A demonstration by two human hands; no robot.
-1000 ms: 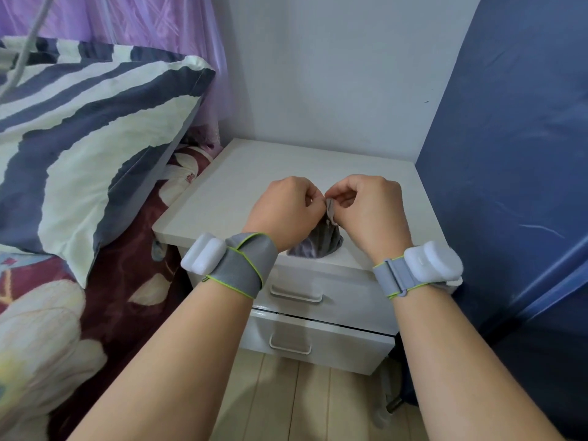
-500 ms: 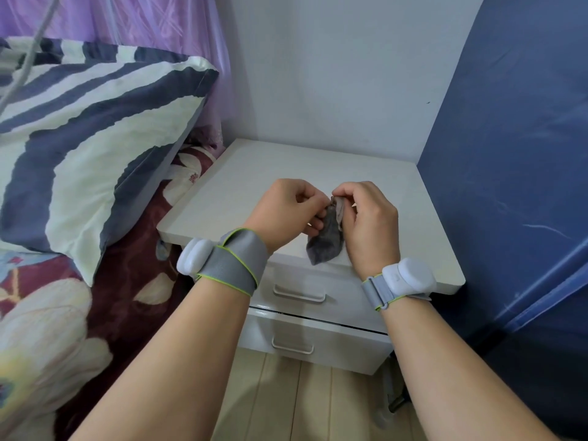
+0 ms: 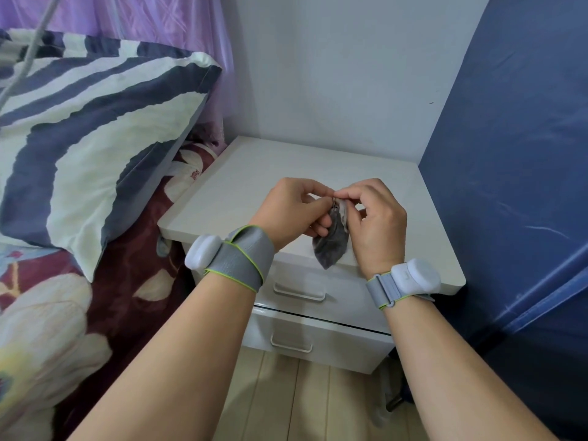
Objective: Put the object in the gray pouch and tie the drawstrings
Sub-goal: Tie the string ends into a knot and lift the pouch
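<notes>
A small gray pouch (image 3: pixel 331 246) hangs between my two hands, above the front edge of a white nightstand (image 3: pixel 241 183). My left hand (image 3: pixel 289 211) pinches the pouch's top from the left. My right hand (image 3: pixel 375 224) pinches the same top from the right, thumb and forefinger meeting at the gathered neck. The pouch's body bulges a little and points down. The drawstrings are too thin to make out among my fingers. Whatever is inside the pouch is hidden.
The nightstand has two drawers (image 3: pixel 299 291) facing me. A striped pillow (image 3: pixel 79 128) and a floral bedspread (image 3: pixel 47 329) lie to the left. A blue fabric panel (image 3: pixel 515 186) stands close on the right, a white wall behind. Wooden floor (image 3: pixel 296 393) shows below.
The pouch has turned from a crumpled bunch to hanging straight down. My hands have shifted slightly forward and their fingertips now meet at its top.
</notes>
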